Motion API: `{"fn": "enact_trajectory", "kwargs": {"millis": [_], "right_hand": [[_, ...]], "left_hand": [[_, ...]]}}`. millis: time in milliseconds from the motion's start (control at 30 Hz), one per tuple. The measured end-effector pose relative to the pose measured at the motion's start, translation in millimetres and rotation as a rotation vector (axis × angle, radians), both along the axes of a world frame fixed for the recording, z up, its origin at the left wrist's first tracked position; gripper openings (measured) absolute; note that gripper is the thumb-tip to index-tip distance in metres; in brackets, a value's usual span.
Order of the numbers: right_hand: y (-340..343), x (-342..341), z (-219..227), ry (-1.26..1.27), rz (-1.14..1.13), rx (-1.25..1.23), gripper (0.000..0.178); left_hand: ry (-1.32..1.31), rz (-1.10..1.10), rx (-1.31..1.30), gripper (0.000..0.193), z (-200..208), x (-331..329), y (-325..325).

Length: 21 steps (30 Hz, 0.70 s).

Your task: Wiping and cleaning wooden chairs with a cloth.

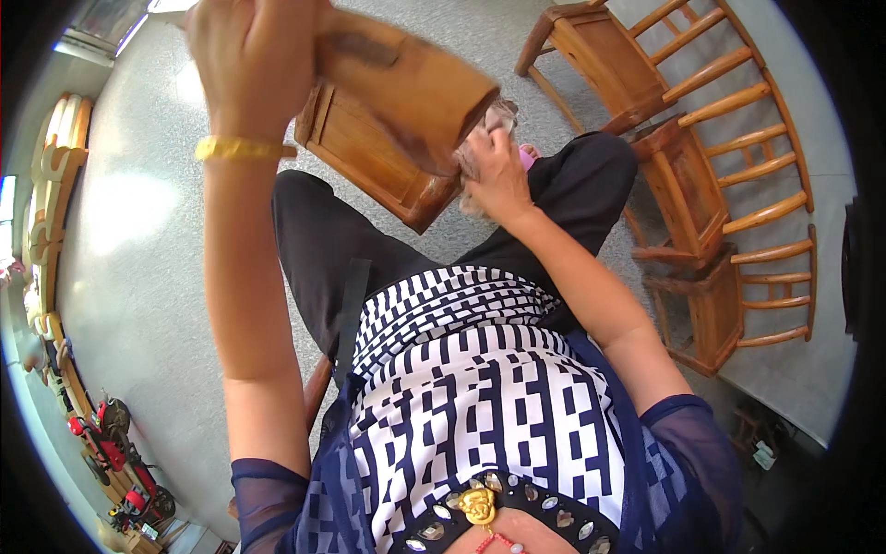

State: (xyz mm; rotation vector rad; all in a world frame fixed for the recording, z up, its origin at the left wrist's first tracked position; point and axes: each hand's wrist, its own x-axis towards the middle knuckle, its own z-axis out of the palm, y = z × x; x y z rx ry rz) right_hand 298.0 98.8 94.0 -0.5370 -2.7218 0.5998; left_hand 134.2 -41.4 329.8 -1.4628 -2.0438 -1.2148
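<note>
Raised at the upper left, my left hand (pixel 254 60) is wrapped round the end of a thick brown wooden piece (pixel 415 78) with a dark patch on its side. Its kind is hard to make out, partly from motion blur. My right hand (pixel 501 180) grips a crumpled, pale rag (pixel 499 117) against or close beside the lower right end of that piece. Below the piece, between my knees, is a wooden stool or chair seat (pixel 369 166) with a framed panel, partly covered by the piece.
Several wooden chairs (pixel 683 189) with spindle backs stand in a row on the right. Long wooden furniture (pixel 55 203) lines the left side, with a red wheeled thing (pixel 115 452) at the lower left. The floor (pixel 138 249) is speckled grey.
</note>
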Motion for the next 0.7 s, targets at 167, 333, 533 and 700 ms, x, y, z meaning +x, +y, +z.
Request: {"fn": "enact_trajectory", "kwargs": {"millis": [167,333,533,700], "right_hand": [[10.6,18.2,-17.5,0.021,-0.06,-0.281,0.05],[27.9,36.2,-11.1,-0.084,-0.076,-1.156,0.043],[-6.1,46.2,28.3,-0.327,0.214,-1.524,0.047],[-0.2,18.9,14.4,0.097,0.325,-0.495,0.051]], "left_hand": [[-0.066,0.153,0.076,0.049,8.0,2.1,50.5],[0.264,0.146,0.004,0.046,9.4,-11.7,95.0],[0.146,0.241,-0.064,0.048,20.9,-11.1,128.3],[0.175,0.227,-0.099,0.05,20.0,-17.5,144.1]]}}
